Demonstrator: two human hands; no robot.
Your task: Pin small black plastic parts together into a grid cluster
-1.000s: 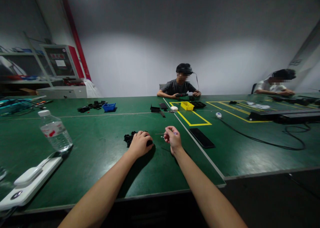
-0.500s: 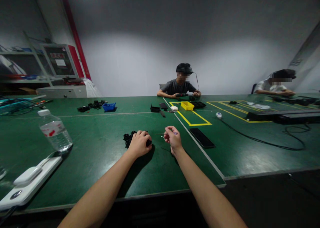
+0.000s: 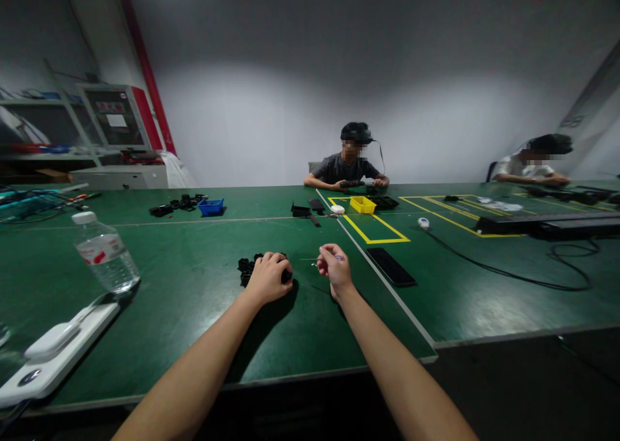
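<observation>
Wall [image 3: 242,124]: plain grey, brighter in its lower half, dim above.
Worktop [image 3: 184,260]: long, glossy green.
Left side: red pipe [image 3: 143,65], metal shelving [image 3: 36,104], low grey cabinet [image 3: 113,178].

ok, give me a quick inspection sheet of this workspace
surface: green tabletop with yellow lines at the right
things in use: cluster of black parts; thin rod
clutter: capped bottle and white power strip at left, blue tray and yellow tray further back, dark phone to the right
hands: left hand over the black parts, grip hidden; right hand pinches the rod, its tip apart from the parts
cables: black cable loops across the right side; damage too small to tell
surroundings: two people seated across the table, pale wall behind
</observation>
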